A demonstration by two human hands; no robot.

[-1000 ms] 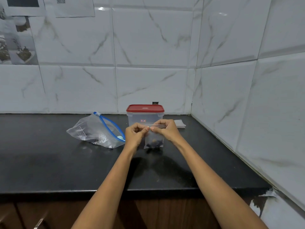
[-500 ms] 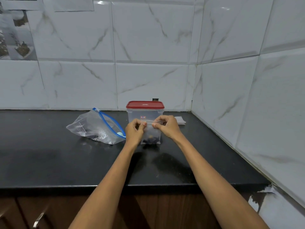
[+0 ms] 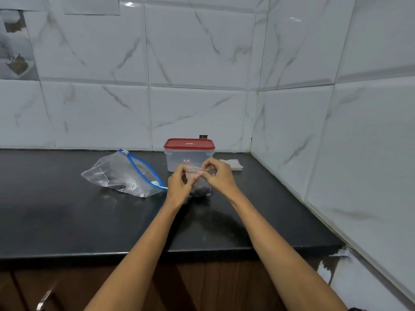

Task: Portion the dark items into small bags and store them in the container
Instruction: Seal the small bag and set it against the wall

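Shown centrally: a small bag [image 3: 200, 184], clear plastic, is held upright just above the black countertop [image 3: 67, 221], directly in front of the container [image 3: 188, 156]. Dark items [image 3: 200, 191] are seen gathered at the bag's bottom. The bag's top strip is pinched at both ends: left hand [image 3: 179, 187] w/ thumb and forefinger closed on the left end, right hand [image 3: 219, 176] likewise on the right end, remaining fingers curled. Step in hand, as judged: sealing of a filled portion, i.e. the strip being pressed shut; whether the seal is complete across its width cannot be told (motion blur). The container's red lid [image 3: 189, 143] is seated, so the next move would call for one hand to be freed, the lid lifted off, and the bag dropped inside. To the left, a large zip bag [image 3: 121, 176] w/ blue slider track lies open on the countertop, more dark items visible inside, so further portions presumably remain. A stack of spare bags [image 3: 232, 164] lies right of the container.
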